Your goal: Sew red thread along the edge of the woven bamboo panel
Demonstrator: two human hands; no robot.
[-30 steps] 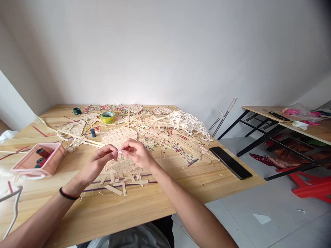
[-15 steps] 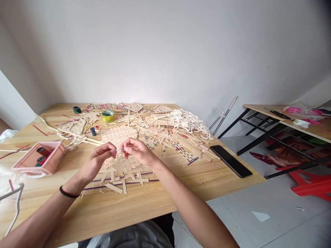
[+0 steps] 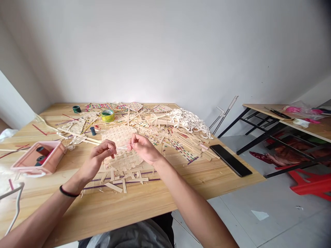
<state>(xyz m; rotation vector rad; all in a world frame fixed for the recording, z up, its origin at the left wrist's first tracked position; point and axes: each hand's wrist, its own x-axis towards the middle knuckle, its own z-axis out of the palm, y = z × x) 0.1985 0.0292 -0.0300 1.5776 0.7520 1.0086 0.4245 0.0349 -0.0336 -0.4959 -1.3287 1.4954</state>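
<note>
Over woven matting (image 3: 117, 133) — both hands (image 3: 101, 155) (image 3: 143, 149) pinch one strand (image 3: 122, 147).

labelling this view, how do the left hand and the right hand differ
The left hand has a black band around its wrist; the right hand has a bare one. The left hand's forearm comes from lower left, the right hand's from lower right. Both hold a thin white strand.

1. Your left hand (image 3: 99, 156) and right hand (image 3: 143, 148) pinch a white strand (image 3: 122, 147) above a woven mat (image 3: 119, 134).
2. From your hands, the pink bin (image 3: 55, 160) sits at nine o'clock.
3. The tape roll (image 3: 108, 118) lies at eleven.
4. The black phone (image 3: 230, 160) lies at three.
</note>
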